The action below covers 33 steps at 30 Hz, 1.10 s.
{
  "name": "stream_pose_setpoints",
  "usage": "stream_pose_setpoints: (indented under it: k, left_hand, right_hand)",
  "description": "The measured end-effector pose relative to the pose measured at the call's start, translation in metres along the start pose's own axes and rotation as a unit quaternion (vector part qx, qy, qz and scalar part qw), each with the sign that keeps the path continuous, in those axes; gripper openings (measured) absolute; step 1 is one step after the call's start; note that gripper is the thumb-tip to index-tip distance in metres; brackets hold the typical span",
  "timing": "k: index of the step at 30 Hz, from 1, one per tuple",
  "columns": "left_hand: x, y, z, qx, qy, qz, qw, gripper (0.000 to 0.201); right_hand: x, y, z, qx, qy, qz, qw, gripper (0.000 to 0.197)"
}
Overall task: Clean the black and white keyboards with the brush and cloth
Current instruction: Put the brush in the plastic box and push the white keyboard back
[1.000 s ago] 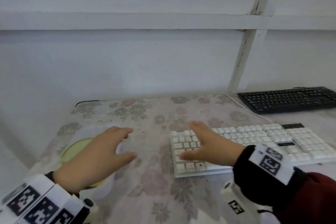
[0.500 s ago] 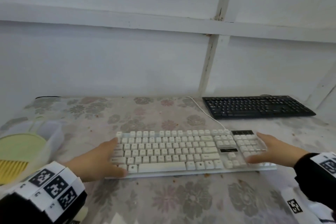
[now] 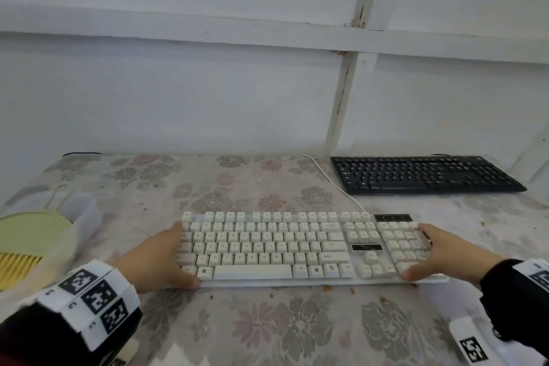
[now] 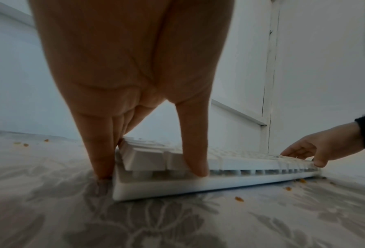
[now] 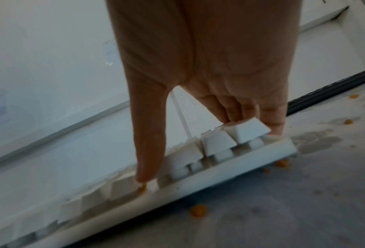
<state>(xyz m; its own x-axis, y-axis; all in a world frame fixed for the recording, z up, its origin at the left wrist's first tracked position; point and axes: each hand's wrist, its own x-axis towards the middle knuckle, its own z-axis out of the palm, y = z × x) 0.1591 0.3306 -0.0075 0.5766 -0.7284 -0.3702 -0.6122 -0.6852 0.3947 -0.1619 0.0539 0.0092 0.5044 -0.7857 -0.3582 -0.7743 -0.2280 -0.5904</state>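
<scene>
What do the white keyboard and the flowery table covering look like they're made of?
White keyboard: probably hard matte plastic, judging by its moulded keycaps on stems and rigid base edge. Flowery table covering: looks like a thin printed sheet, perhaps vinyl or cloth; it lies flat with a faded floral pattern, though the finish is unclear.

A table [image 3: 267,336] covered in a faded floral cloth filled the lower half of the frame. A white keyboard [image 3: 297,246] lay at its centre, a black keyboard [image 3: 421,174] at upper right, and a green brush [image 3: 26,244] at the left edge. Orange crumbs [image 4: 238,199] lay scattered nearby.
</scene>
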Motion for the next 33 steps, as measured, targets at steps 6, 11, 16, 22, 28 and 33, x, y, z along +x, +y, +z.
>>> stream_pose_setpoints:
  k: [6, 11, 16, 22, 28, 33]
  left_hand:
    - [0.007, -0.005, -0.004, -0.026, -0.002, 0.003, 1.0, 0.11]
    - [0.014, -0.014, -0.015, -0.059, 0.002, 0.004, 0.998, 0.095]
    - [0.034, -0.022, -0.039, -0.167, 0.014, -0.009, 0.986, 0.067]
    - [0.078, -0.039, -0.076, -0.197, 0.052, -0.044, 0.978, 0.061]
    - [0.119, -0.062, -0.103, -0.175, 0.054, -0.09, 0.979, 0.112]
    - [0.146, -0.076, -0.108, -0.142, 0.059, -0.129, 0.98, 0.112]
  right_hand:
    - [0.001, 0.0, -0.003, 0.027, 0.024, -0.004, 0.999, 0.064]
    - [0.001, -0.016, -0.001, 0.044, 0.026, -0.021, 0.998, 0.057]
    - [0.019, -0.049, 0.008, 0.052, 0.018, -0.046, 0.997, 0.053]
    - [0.06, -0.097, 0.017, 0.036, 0.002, -0.074, 0.997, 0.038]
    - [0.116, -0.123, 0.033, 0.008, 0.006, -0.067, 0.998, 0.044]
    - [0.155, -0.131, 0.048, -0.028, 0.002, -0.045, 0.999, 0.083]
